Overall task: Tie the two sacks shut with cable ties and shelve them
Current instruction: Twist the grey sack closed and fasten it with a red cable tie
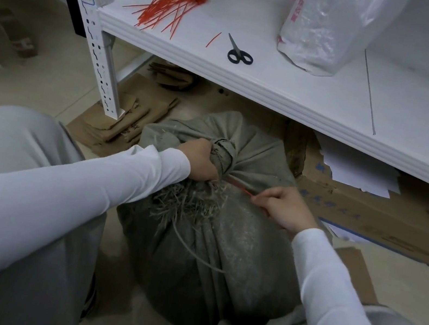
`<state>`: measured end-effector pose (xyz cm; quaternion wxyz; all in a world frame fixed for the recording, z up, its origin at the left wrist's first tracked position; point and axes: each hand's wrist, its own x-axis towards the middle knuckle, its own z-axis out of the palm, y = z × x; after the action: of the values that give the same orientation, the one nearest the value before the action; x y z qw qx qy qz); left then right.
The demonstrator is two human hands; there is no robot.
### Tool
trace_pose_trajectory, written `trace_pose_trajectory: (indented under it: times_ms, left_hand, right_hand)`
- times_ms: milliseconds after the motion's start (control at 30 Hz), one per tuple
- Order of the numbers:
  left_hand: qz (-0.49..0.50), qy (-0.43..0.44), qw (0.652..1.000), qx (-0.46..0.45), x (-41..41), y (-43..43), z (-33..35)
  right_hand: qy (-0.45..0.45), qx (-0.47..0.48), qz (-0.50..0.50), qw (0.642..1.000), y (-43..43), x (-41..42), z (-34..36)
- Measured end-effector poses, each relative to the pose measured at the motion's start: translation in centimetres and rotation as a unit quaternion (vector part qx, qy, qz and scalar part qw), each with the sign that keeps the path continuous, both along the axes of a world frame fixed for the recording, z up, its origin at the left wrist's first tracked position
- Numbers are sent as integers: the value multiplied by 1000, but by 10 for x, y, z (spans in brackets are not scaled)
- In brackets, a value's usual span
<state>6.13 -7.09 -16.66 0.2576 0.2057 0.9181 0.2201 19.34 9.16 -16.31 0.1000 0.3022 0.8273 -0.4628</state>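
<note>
white sleeves (89, 183) are stretching forward from both sides. left grip (202, 161) is clenching the bunched neck of the grey woven sack (234, 252), which is sitting on the floor (120, 315) under both grips, frayed fibres spilling just below. right grip (283, 206) is pinching a thin red cable tie (240, 188) running toward the neck.

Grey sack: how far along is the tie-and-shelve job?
Done, seemingly: a white plastic sack stands on the shelf, with a red offcut beside the scissors; its tie is not visible. In hand: the left hand grips the grey sack by its gathered neck while the right hand pinches a red cable tie at it. Left: cinch, trim, lift this sack onto the shelf.
</note>
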Motion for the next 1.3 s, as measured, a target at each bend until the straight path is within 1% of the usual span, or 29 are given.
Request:
trace_pose_trajectory:
  times_ms: [133, 233, 300, 367, 467, 500, 567, 633, 733, 800, 867, 1067, 1133, 1200, 1267, 1300]
  left_hand:
    - [-58, 83, 994, -46, 12, 0, -3]
    - [-96, 163, 979, -79, 24, 0, -9]
    - [-116, 197, 969, -96, 32, 1, -14]
    - [-125, 218, 962, -109, 37, 1, -20]
    - [-124, 229, 958, -122, 40, 0, -25]
    - [-122, 230, 957, -126, 41, 0, -26]
    - [-115, 231, 958, -127, 43, 0, -28]
    - [-113, 212, 963, -125, 45, 1, -29]
    - [-90, 118, 985, -93, 47, 1, -30]
    - [-64, 56, 994, -67, 47, 1, -30]
    - [-45, 20, 998, -45, 49, 1, -28]
    - [13, -28, 1000, 3, 50, 6, -34]
    - [50, -46, 997, 29, 50, 7, -34]
    - [101, -86, 989, 62, 50, 9, -34]
    - [174, -137, 968, 120, 49, 11, -33]
    - [213, -165, 950, 160, 47, 11, -35]
  right_hand:
    - [40, -36, -37, 998, -31, -12, -26]
    - [69, -94, -80, 990, -42, -20, -32]
    - [71, -128, -102, 984, -46, -25, -31]
    - [53, -158, -127, 978, -49, -30, -30]
    - [26, -267, -177, 947, -48, -34, -30]
    - [25, -281, -170, 944, -47, -35, -32]
    - [30, -254, -142, 956, -47, -36, -34]
    - [37, -210, -141, 967, -50, -37, -37]
    - [56, -180, -160, 969, -54, -37, -37]
    - [62, -195, -165, 965, -55, -37, -36]
    - [65, -213, -165, 961, -55, -38, -36]
    - [79, -247, -181, 949, -55, -37, -40]
    - [82, -262, -181, 944, -53, -37, -39]
    - [81, -286, -183, 937, -51, -37, -37]
    - [81, -295, -183, 934, -50, -37, -37]
    - [84, -294, -183, 934, -50, -38, -38]
